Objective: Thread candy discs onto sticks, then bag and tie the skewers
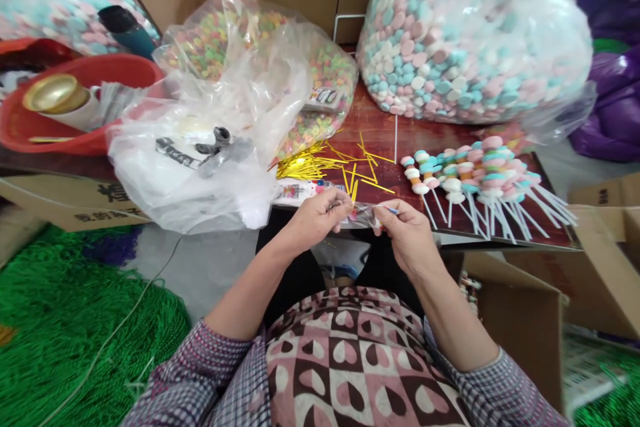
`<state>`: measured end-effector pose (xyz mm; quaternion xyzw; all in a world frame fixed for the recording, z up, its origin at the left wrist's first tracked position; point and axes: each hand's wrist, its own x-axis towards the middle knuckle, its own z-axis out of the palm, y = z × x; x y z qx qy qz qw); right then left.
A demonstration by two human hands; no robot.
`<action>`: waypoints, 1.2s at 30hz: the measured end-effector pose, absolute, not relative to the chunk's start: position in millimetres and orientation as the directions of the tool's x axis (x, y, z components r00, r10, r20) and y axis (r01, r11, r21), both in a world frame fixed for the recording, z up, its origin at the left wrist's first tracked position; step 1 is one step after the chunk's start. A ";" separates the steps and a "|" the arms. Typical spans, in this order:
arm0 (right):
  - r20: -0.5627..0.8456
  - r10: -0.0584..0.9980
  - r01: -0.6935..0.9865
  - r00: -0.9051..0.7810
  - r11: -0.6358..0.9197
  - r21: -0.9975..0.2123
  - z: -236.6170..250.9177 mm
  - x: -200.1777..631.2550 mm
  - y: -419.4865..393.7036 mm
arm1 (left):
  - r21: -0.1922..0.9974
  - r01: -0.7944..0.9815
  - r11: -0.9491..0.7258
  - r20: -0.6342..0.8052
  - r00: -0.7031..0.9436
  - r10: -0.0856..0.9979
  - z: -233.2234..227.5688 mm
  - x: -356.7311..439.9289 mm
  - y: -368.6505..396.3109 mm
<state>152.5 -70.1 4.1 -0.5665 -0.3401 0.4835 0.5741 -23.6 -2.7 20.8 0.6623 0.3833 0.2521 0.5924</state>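
At the near edge of the bench (376, 121), left hand (320, 219) and right hand (409, 230) each pinch a clear plastic wrapper (363, 215) between them, probably to steady it. Gold twist ties (303, 164) lie just beyond — seemingly for quick reach. Chinese characters on the left carton (45, 200) are too blurred to read.

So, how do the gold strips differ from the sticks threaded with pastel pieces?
The gold strips are thin, shiny and bare; the threaded sticks are white, with chunky, mostly pink, blue and white pieces at one end. The gold strips lie just beyond the left hand, some bunched, some strewn; the threaded sticks lie right of the right hand, mostly clustered. Both are on the dark red tabletop.
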 end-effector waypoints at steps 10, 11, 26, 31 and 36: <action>-0.080 0.915 0.180 0.394 -0.163 -0.970 4.0 158.0 -77.5 | 0.978 0.149 0.148 -0.205 0.530 0.823 3.5 -15.0 -8.7; -0.077 0.915 0.205 0.396 -0.170 -0.964 6.3 159.9 -77.1 | 0.978 0.147 0.150 -0.207 0.557 0.804 3.9 -13.8 -8.9; -0.065 0.902 0.904 0.427 -0.428 0.010 25.3 222.8 -55.8 | 0.744 -0.479 0.465 -0.222 0.479 0.849 9.4 -14.7 -3.6; -0.091 0.866 0.870 0.491 -0.494 -0.004 21.9 220.6 -55.4 | 0.709 -0.500 0.497 -0.192 0.541 0.819 5.2 -20.0 -6.7; -0.056 0.870 0.871 0.490 -0.491 -0.015 18.7 222.8 -59.8 | 0.709 -0.518 0.479 -0.144 0.558 0.817 -2.2 -24.8 -7.9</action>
